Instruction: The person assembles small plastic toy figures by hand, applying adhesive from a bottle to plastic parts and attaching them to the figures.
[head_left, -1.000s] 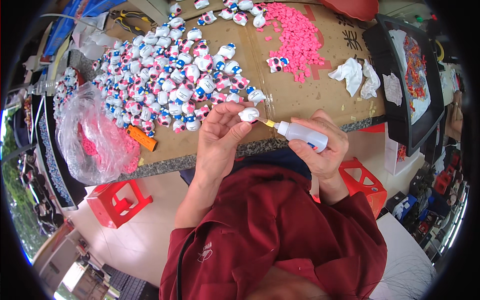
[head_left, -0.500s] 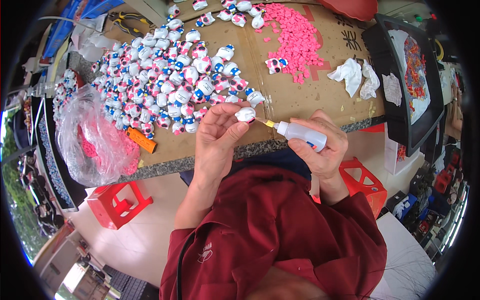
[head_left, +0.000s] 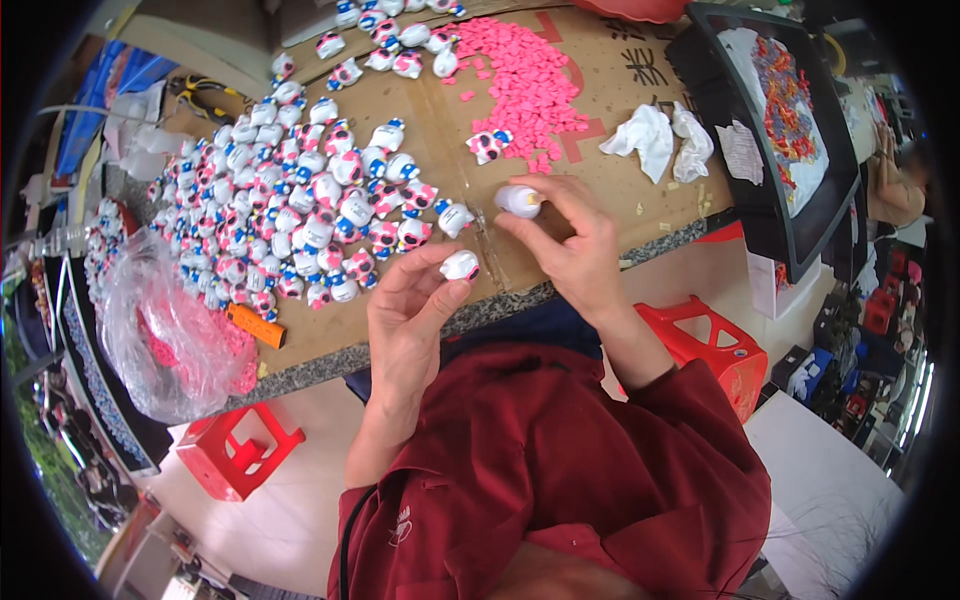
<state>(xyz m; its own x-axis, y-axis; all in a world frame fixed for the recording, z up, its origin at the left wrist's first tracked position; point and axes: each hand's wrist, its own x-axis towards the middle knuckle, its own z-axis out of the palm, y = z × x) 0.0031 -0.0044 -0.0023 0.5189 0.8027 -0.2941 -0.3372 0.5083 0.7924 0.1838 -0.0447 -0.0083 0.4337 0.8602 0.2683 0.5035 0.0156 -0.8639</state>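
Between the thumb and fingers of my left hand (head_left: 408, 310) is a small white figurine piece (head_left: 460, 266) with a dark and pink patch on one side. My right hand (head_left: 575, 240) grips a small translucent squeeze bottle (head_left: 517, 202), its yellow tip partly hidden by the fingers. The bottle is over the cardboard, apart from the piece. A finished-looking white, pink and blue figurine (head_left: 454, 217) lies just beyond my left hand. Past the bottle sit another figurine (head_left: 489, 146) and a spread of small pink pieces (head_left: 520, 85).
A large heap of figurines (head_left: 290, 200) covers the left of the cardboard-topped table (head_left: 420, 130). Nearby are an orange lighter-like object (head_left: 256, 326), a plastic bag (head_left: 150, 340) and pliers (head_left: 212, 98). Crumpled tissues (head_left: 642, 142) and a black tray (head_left: 738, 100) are at the right; red stools (head_left: 240, 465) stand below.
My right hand has drawn the bottle away from the figurine piece, moving it farther over the table and tipping it more upright. My left hand still holds the piece. The whole view has shifted.
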